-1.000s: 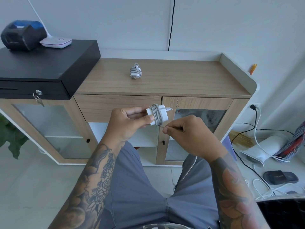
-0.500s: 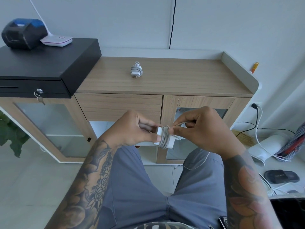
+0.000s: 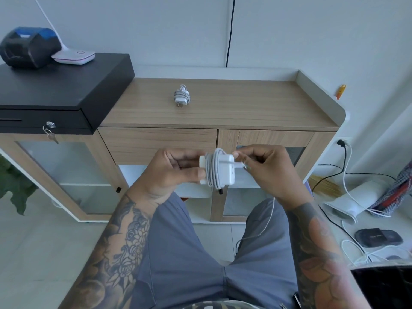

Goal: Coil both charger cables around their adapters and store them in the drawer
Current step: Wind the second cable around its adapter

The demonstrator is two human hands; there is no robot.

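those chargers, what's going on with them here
A person is winding a white cable round a white adapter. The left hand grips the adapter; the right hand pinches the cable, with a loose length trailing down over the lap. A second charger, already coiled, lies on the wooden cabinet top. The drawer below the top is closed, so neither charger is stored yet.

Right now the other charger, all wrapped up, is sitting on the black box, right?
Not quite. The head view shows the wrapped charger sitting on the wooden cabinet top, to the right of the black box, not on it.
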